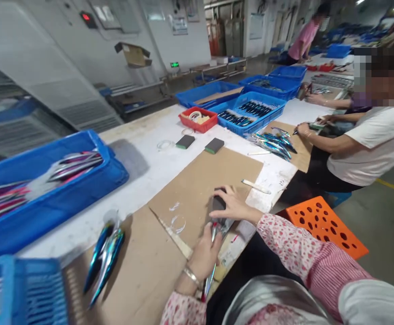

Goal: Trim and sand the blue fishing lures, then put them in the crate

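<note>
- Left hand (204,255): fingers closed around a shiny lure (210,279).
- Right hand (232,206): fingers gripping a dark block (218,203).
- 2 similar blocks (185,141) on the tabletop (156,167).

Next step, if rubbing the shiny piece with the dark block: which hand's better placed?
Right, probably: the right hand holds the dark block; the left hand grips the shiny piece.

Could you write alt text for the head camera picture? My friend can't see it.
A person's left hand holds a slender, shiny piece while the right hand grips a dark block close to its tip, by brown cardboard on a worktable. A blue bin of colourful pieces stands at left; a co-worker is at right.
</note>
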Demonstrator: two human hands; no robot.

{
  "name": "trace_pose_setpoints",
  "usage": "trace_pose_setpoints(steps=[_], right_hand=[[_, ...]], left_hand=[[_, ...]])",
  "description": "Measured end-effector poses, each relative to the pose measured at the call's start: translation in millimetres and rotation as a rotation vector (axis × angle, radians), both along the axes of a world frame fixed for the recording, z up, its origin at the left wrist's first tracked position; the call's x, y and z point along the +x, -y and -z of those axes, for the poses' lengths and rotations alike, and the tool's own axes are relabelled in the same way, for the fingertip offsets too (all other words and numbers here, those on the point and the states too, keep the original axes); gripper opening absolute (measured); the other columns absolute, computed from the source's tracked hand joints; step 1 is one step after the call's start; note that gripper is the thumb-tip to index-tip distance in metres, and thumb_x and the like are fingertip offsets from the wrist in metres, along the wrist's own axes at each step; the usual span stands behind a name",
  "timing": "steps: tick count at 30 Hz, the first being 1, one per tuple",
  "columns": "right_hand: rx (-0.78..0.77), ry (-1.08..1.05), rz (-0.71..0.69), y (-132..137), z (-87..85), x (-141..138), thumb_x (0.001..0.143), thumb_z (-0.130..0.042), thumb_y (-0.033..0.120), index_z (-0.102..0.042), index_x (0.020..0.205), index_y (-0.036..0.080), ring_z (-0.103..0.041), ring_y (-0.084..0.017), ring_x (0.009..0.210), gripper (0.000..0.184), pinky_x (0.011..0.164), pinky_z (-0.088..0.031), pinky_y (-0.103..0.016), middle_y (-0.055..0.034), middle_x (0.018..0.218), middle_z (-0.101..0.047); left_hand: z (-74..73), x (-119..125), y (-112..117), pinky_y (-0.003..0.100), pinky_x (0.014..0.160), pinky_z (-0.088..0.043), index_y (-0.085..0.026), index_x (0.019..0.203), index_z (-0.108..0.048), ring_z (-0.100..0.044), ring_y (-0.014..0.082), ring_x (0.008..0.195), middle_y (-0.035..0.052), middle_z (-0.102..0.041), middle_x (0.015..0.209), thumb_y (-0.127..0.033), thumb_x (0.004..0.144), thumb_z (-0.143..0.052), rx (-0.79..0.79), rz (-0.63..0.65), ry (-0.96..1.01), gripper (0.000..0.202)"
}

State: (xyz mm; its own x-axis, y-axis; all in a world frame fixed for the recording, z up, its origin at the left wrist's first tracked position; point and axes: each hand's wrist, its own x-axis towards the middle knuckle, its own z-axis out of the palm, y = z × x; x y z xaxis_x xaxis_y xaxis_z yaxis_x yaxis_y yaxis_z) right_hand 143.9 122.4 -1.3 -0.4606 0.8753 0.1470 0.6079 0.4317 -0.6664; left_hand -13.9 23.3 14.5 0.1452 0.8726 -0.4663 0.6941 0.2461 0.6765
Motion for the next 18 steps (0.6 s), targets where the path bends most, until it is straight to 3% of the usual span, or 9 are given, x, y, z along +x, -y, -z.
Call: trace_pose_setpoints(steps=[4,9,14,18], right_hand=[[0.055,0.088,0.01,0.4,-6.0,-8.5,0.082,-0.062,0.055,-0.058,0.112,0.026,-0.039,-0.025,0.111,0.042,0.097,-0.036,-0.044,-0.0058,0.122,-0.046],[0.107,0.21,0.188,-8.7,-8.2,-13.9,0.08,-0.064,0.044,-0.059,0.112,0.026,-0.037,-0.026,0.111,0.037,0.092,-0.037,-0.042,-0.0069,0.122,-0.045],[0.115,0.139,0.147,0.2,-4.6,-18.8,0.077,-0.065,0.04,-0.061,0.111,0.028,-0.037,-0.025,0.111,0.037,0.093,-0.035,-0.04,-0.0059,0.123,-0.045],[0.105,0.191,0.219,-5.2,-9.2,-20.1,0.078,-0.063,0.036,-0.061,0.112,0.026,-0.036,-0.027,0.112,0.035,0.093,-0.035,-0.042,-0.0069,0.124,-0.045]], left_hand=[[2.4,4.4,1.0,0.024,0.047,-0.046,-0.013,0.131,-0.031,-0.053,0.0115,0.04,-0.0012,-0.057,0.067,-0.047,0.091,-0.031,-0.004,-0.075,0.067,0.052],[4.0,5.3,2.6,0.025,0.047,-0.046,-0.013,0.135,-0.028,-0.053,0.0117,0.04,0.0029,-0.061,0.077,-0.048,0.091,-0.032,0.013,-0.08,0.106,0.056],[0.7,6.5,0.5,0.026,0.048,-0.046,-0.007,0.134,-0.028,-0.053,0.0128,0.04,0.0072,-0.063,0.078,-0.045,0.091,-0.03,0.007,-0.062,0.082,0.058],[0.0,4.6,0.9,0.026,0.046,-0.045,-0.01,0.134,-0.031,-0.051,0.0124,0.04,0.0079,-0.064,0.082,-0.046,0.091,-0.029,0.011,-0.097,0.118,0.056]])
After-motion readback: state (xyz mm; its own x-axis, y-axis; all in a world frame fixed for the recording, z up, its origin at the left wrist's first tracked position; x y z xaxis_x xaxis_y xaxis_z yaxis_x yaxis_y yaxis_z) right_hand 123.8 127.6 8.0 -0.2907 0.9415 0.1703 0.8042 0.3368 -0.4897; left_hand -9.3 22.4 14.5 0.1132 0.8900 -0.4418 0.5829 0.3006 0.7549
